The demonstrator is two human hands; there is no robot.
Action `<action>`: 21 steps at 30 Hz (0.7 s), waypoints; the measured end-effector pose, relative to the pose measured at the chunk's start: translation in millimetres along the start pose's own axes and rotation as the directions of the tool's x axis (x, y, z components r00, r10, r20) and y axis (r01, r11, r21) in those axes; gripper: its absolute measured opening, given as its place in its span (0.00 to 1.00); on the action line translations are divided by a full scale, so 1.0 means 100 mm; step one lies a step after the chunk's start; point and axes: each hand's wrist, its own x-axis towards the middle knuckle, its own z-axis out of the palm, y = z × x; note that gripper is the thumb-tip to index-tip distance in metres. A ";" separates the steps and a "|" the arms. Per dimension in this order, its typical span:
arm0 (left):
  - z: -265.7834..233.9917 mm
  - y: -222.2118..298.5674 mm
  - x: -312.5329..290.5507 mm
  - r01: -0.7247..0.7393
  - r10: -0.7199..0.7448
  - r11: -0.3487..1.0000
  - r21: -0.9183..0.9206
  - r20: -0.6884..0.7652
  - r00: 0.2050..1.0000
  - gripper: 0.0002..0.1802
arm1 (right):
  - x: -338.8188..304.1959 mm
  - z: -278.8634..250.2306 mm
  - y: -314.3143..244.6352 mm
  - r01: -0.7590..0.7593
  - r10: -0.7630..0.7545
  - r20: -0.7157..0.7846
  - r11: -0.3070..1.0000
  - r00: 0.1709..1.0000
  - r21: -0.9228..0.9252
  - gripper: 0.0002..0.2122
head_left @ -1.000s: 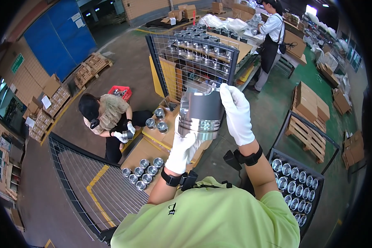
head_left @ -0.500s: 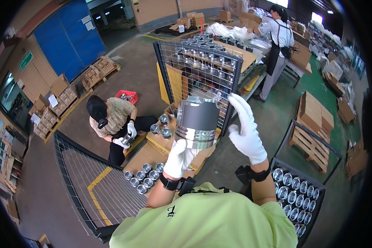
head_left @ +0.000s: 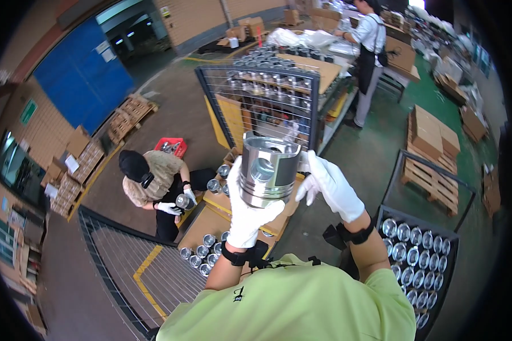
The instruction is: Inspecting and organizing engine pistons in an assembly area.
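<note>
A metal piston (head_left: pixel 269 181) with a dark skirt stands upright in front of me, ring grooves toward the bottom and the pin hole facing me. Gloved in white, my left hand (head_left: pixel 246 213) is closed round its left side and underside. My right hand (head_left: pixel 333 190), also white-gloved, is at the piston's right edge with its fingers bent and apart; whether the fingertips touch the metal I cannot tell. Below, several pistons (head_left: pixel 202 251) stand on cardboard (head_left: pixel 202 223). A black crate (head_left: pixel 446 284) at the right holds rows of pistons (head_left: pixel 414 256).
A wire-mesh panel (head_left: pixel 125 267) stands at the left, another (head_left: pixel 314 108) ahead beside a piston-laden table. One person (head_left: pixel 159 176) squats at left handling a piston; another (head_left: pixel 370 51) stands at the far table. A wooden pallet (head_left: pixel 432 181) with cardboard lies at right.
The piston has turned so its pin hole now faces me. My left hand has shifted up its side. My right hand has come down and inward to the piston's edge, its fingers more bent.
</note>
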 end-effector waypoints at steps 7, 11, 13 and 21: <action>0.09 0.14 -0.06 -0.381 0.322 0.633 0.674 0.218 0.921 0.53 | 0.28 -0.21 0.50 -0.201 0.200 0.055 0.840 0.978 0.504 0.17; 0.07 0.16 -0.09 -0.253 0.161 0.780 0.572 0.207 0.965 0.56 | 0.37 -0.33 0.80 -0.187 0.243 0.005 0.733 0.970 0.654 0.11; 0.04 0.13 -0.08 0.019 -0.050 0.977 0.215 0.140 0.989 0.56 | 0.37 -0.35 0.85 -0.201 0.261 0.020 0.691 0.965 0.694 0.10; -0.03 0.04 -0.02 0.739 -0.535 -0.250 -0.625 0.725 0.433 0.55 | 0.45 -0.20 0.66 -0.013 0.076 -0.082 0.802 0.994 0.597 0.15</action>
